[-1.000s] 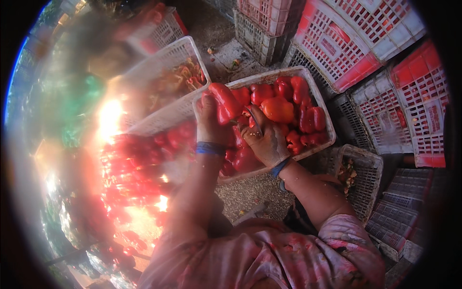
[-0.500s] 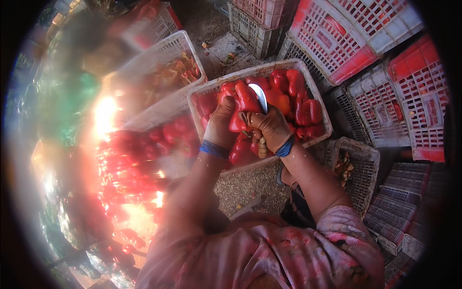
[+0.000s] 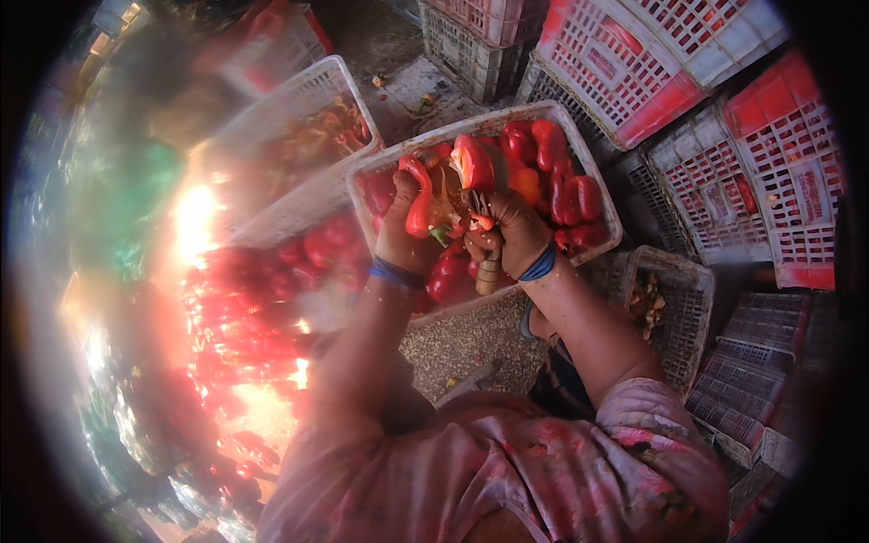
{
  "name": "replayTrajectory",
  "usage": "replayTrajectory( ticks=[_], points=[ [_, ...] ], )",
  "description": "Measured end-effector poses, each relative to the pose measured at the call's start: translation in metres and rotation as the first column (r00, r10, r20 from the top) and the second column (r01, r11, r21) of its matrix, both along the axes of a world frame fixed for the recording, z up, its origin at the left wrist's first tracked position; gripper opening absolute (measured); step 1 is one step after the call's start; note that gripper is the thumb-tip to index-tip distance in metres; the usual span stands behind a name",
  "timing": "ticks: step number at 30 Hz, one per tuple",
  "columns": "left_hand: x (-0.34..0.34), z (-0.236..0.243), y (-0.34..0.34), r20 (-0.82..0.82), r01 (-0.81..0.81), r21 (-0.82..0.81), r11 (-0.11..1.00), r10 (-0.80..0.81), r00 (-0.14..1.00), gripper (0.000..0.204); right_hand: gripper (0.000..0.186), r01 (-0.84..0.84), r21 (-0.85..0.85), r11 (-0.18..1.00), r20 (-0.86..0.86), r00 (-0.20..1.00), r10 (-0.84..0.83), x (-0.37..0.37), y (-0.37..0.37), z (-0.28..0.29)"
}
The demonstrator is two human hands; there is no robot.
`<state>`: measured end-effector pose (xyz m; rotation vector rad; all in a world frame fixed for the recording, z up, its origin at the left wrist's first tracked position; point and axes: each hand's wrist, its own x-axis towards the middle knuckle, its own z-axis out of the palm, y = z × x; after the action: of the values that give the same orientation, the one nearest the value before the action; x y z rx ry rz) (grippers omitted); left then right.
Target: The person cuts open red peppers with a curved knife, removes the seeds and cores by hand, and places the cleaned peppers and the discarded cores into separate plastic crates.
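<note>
My two hands work above a crate of red bell peppers, both in brownish gloves with blue bands at the wrists. A red bell pepper is split open between them, its pale inside and a green stem end showing. Closed round its left side is my left hand. My right hand is closed on a knife, its wooden handle sticking out below the fingers. That hand also bears on the pepper's right piece. Most of the blade is hidden behind the pepper and fingers.
A pale crate with reddish-yellow scraps stands at the upper left. More red peppers lie left, blurred by glare. Stacked crates rise at the upper right. A smaller dark crate of scraps sits by my right forearm.
The pepper was whole-looking with the bright blade showing against it; now it is parted into two pieces, its inside exposed. The blade has dropped mostly out of sight.
</note>
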<state>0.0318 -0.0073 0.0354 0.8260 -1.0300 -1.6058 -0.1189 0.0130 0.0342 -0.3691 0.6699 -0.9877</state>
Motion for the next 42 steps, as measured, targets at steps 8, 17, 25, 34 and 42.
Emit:
replayTrajectory(
  ticks=[8, 17, 25, 34, 42],
  points=[
    [0.017, 0.003, -0.007, 0.005, 0.134, 0.08, 0.988, -0.135, 0.991, 0.042, 0.024, -0.229, -0.418, 0.879, -0.831, 0.488, -0.267, -0.005, -0.01, 0.052],
    [0.006, 0.003, -0.007, 0.057, 0.053, 0.099, 0.994, -0.059, 0.997, 0.041, 0.018, -0.041, -0.48, 0.877, -0.55, 0.792, -0.264, -0.037, -0.022, 0.032],
    [0.001, -0.012, -0.008, 0.383, -0.163, -0.13, 0.978, 0.201, 0.902, 0.013, 0.032, -0.104, -0.327, 0.939, -0.92, 0.264, -0.291, -0.042, -0.019, 0.009],
    [0.055, -0.048, -0.04, 0.715, 0.157, -0.594, 0.789, 0.429, 0.552, 0.013, 0.059, -0.866, -0.435, 0.248, -0.273, -0.135, -0.952, -0.038, -0.075, 0.031],
    [0.144, -0.091, -0.072, 0.641, 0.037, -0.622, 0.783, 0.481, 0.598, 0.033, 0.075, -0.824, -0.564, -0.053, -0.413, 0.337, -0.846, 0.047, -0.176, 0.053]
  ],
)
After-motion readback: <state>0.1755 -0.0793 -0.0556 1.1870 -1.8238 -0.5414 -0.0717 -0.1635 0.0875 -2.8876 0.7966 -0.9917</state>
